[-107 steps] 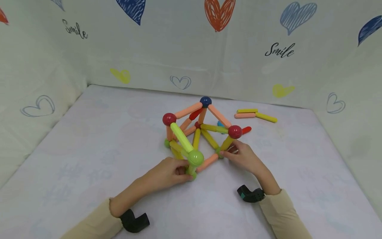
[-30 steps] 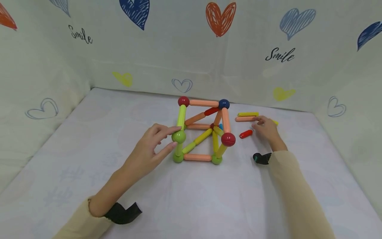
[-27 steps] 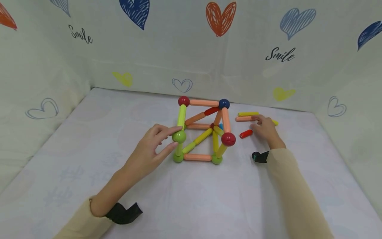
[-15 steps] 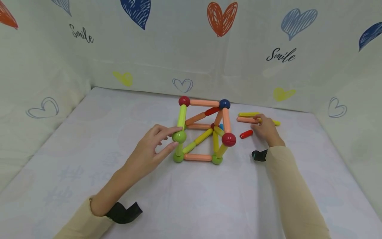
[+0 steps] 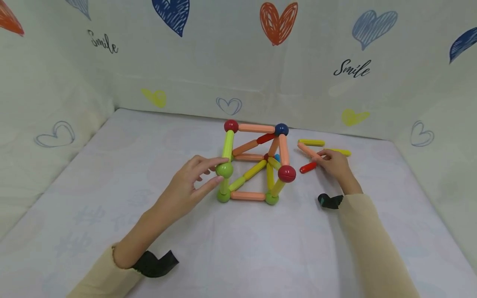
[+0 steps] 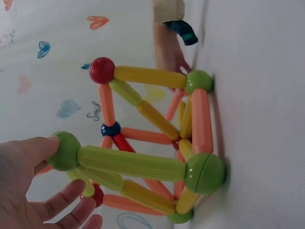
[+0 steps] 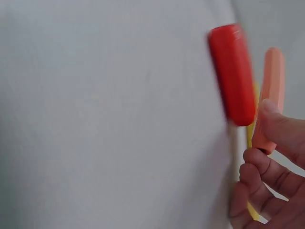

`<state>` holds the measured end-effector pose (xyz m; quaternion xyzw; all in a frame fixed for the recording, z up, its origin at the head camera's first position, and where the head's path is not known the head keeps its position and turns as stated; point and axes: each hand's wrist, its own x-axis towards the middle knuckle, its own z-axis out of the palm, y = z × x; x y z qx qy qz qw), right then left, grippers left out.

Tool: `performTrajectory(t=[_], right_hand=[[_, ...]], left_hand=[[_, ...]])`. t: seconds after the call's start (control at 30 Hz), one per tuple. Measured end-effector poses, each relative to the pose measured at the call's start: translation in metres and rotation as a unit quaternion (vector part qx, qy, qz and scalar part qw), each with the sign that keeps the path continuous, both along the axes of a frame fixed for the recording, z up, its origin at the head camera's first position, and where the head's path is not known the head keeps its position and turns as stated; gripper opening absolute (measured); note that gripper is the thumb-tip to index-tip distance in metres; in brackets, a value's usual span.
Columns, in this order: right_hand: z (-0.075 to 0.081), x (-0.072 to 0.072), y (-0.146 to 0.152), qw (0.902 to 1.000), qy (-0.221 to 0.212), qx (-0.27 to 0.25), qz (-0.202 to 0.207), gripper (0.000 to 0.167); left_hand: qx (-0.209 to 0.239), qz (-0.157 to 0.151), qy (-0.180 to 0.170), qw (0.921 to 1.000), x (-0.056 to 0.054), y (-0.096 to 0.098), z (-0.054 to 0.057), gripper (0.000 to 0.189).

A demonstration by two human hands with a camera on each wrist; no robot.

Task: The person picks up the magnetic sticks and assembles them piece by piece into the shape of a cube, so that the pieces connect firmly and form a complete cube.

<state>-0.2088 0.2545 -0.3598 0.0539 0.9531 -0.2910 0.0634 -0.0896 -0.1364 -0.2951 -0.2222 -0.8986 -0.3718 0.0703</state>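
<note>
A cube-like frame of magnetic rods [image 5: 247, 195] and balls stands on the table. My left hand [image 5: 179, 188] pinches the green ball [image 5: 225, 170] at its upper near left corner, thumb and index finger on it. In the left wrist view, the thumb lies against that ball [image 6: 65, 150] and the other fingers are spread below it. To the right of the frame, my right hand [image 5: 335, 165] pinches a loose orange rod [image 5: 307, 151] by its near end, the far end pointing away to the left. The right wrist view has this rod [image 7: 274, 78] between thumb and fingers.
A short red rod [image 5: 307, 167] lies just in front of the right hand. Two yellow rods are behind it, one farther back [image 5: 311, 142] and one partly covered by the hand [image 5: 340, 152]. A printed cloth wall [image 5: 246, 74] closes off the back.
The frame has been turned and now stands squarer. My right hand has left it for the loose rods and swung the orange rod off its neighbours. The left hand has held still lately.
</note>
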Motion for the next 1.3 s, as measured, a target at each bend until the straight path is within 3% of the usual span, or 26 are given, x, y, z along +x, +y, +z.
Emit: performTrajectory(t=[0.13, 0.23, 0.37, 0.43, 0.57, 0.73, 1.0, 1.3], right_hand=[[0.008, 0.014, -0.003, 0.9965, 0.018, -0.079, -0.02, 0.055], [0.02, 0.027, -0.013, 0.9885, 0.046, -0.139, -0.035, 0.057], [0.049, 0.049, -0.037, 0.974, 0.112, -0.197, -0.007, 0.051], [0.067, 0.063, -0.052, 0.9672, 0.148, -0.204, 0.031, 0.045], [0.091, 0.088, -0.083, 0.9505, 0.228, -0.178, 0.114, 0.028], [0.098, 0.106, -0.109, 0.9245, 0.306, -0.097, 0.206, 0.023], [0.095, 0.117, -0.125, 0.9275, 0.29, -0.009, 0.235, 0.02], [0.09, 0.117, -0.132, 0.9266, 0.299, 0.036, 0.226, 0.025]], left_hand=[[-0.002, -0.002, -0.002, 1.0, -0.001, 0.0, 0.0, 0.045], [-0.001, -0.003, 0.001, 1.0, -0.001, 0.0, 0.0, 0.045], [0.001, -0.003, 0.0, 1.0, -0.001, 0.0, -0.001, 0.045], [0.001, -0.001, -0.004, 1.0, -0.001, 0.0, -0.001, 0.045], [0.002, 0.001, -0.012, 0.9999, -0.001, 0.0, 0.0, 0.045], [0.007, -0.003, -0.016, 0.9998, -0.002, 0.0, 0.0, 0.045], [0.015, -0.009, -0.021, 0.9996, -0.003, 0.001, 0.0, 0.045], [0.019, -0.011, -0.025, 0.9994, -0.003, 0.0, 0.001, 0.045]])
